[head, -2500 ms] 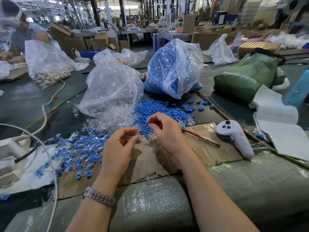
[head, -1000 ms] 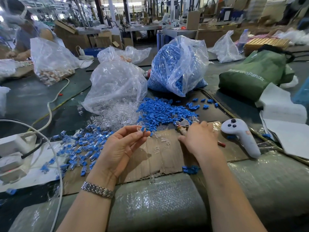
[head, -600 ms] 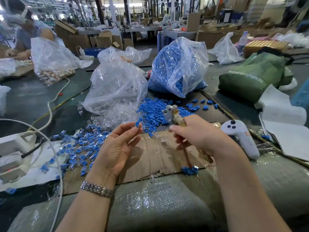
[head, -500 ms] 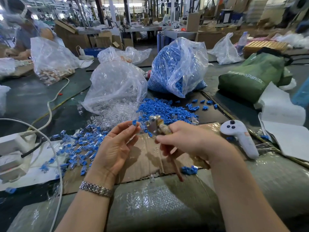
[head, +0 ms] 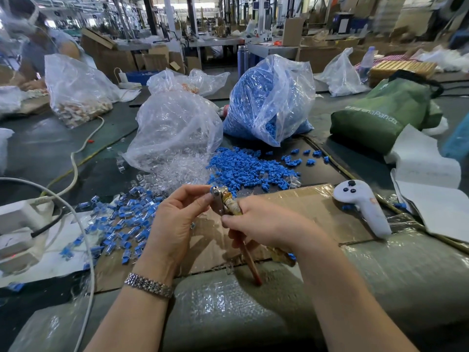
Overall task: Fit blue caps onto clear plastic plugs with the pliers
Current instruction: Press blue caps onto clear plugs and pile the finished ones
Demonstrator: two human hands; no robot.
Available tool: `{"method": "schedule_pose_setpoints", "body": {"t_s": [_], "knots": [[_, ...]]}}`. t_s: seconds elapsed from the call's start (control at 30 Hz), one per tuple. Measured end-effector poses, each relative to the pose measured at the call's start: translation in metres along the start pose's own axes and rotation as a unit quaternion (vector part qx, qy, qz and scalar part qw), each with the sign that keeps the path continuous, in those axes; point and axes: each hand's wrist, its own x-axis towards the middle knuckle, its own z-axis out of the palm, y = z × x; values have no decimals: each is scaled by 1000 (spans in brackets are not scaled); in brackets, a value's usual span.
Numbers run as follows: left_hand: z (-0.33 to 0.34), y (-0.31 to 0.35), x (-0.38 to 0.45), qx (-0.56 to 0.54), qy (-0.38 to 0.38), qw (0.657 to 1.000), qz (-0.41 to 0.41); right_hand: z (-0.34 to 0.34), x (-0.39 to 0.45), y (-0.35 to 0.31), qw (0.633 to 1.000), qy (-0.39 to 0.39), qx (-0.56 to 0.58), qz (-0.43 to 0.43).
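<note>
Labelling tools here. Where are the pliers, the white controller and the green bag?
pliers [head: 220, 199], head view, metal head.
white controller [head: 365, 207], head view, handle.
green bag [head: 380, 115], head view, front face.

Factory floor — bulk parts bags, stacked cartons, workbenches.

One view only, head-worn, wide-angle. Looks forward and down from above the person's own forearms, which enter from the bottom edge and meet near frame centre. Left hand and right hand sit close under the lens, large in frame; the cardboard sheet beneath them fills the near middle. Farther out, the worktable runs away toward the top, with the bag of blue caps beyond the hands. Upper band takes in the workshop floor well behind, blurred at the right. Straight lines bow toward the edges. No second view, so nothing shared
</note>
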Motion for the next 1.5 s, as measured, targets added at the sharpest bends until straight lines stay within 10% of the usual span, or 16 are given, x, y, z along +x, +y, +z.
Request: {"method": "schedule_pose_setpoints", "body": {"t_s": [0.6, 0.93, 1.33, 1.5], "knots": [[-2, -5, -1, 123, 93, 985, 75, 5, -8, 0, 999, 24, 34, 14], [-13, -6, 7, 485, 372, 780, 137, -38, 19, 29, 919, 245, -283, 123], [-2, -24, 6, 701, 172, 686, 89, -34, 40, 57, 866, 278, -351, 223], [2, -21, 6, 687, 166, 698, 113, -18, 50, 41, 887, 314, -339, 20]]}}
